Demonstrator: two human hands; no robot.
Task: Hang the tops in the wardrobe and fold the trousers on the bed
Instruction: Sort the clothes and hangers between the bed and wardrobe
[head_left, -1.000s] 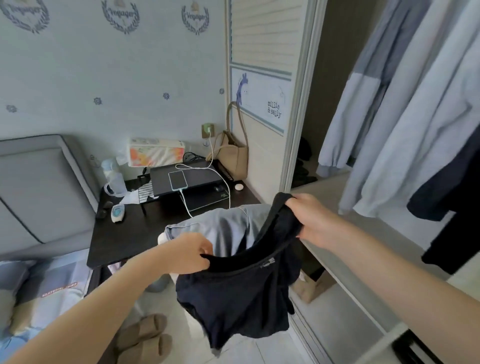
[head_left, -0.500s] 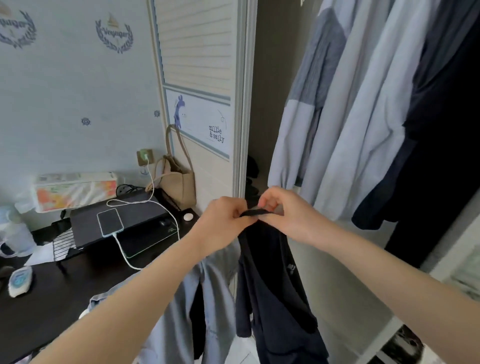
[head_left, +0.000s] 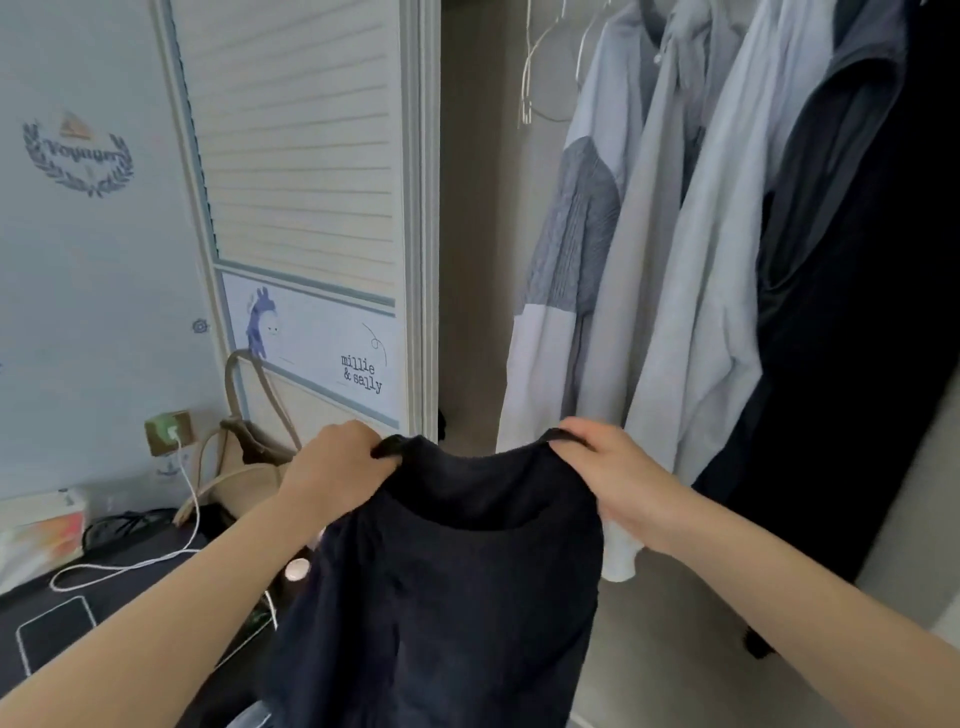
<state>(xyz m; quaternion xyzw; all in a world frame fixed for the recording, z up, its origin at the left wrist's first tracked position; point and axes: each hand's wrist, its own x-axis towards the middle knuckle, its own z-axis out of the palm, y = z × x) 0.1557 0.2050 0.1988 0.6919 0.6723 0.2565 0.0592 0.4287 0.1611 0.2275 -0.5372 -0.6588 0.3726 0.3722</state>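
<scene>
Both hands have drawn apart since half a second ago, when they met at one bunched point of the dark top (head_left: 452, 587); now the garment is spread open between them. Nearest, the left hand (head_left: 337, 467) grips the top's left shoulder in curled fingers, and the right hand (head_left: 605, 467) grips the right shoulder the same way. The neckline sags between the two fists and the body hangs down in front of the person. Low on the left, a dark desk (head_left: 156, 577) holds a phone (head_left: 54, 631) on a white cable (head_left: 192, 499), with a beige bag (head_left: 244, 478) leaning at its far edge. Farther off, the slatted wardrobe door (head_left: 311, 208) stands slid to the left. Inside the open wardrobe (head_left: 478, 260), pale blue shirts (head_left: 675, 291) hang on the right, beside a dark hanging garment (head_left: 857, 338) at the far right.
</scene>
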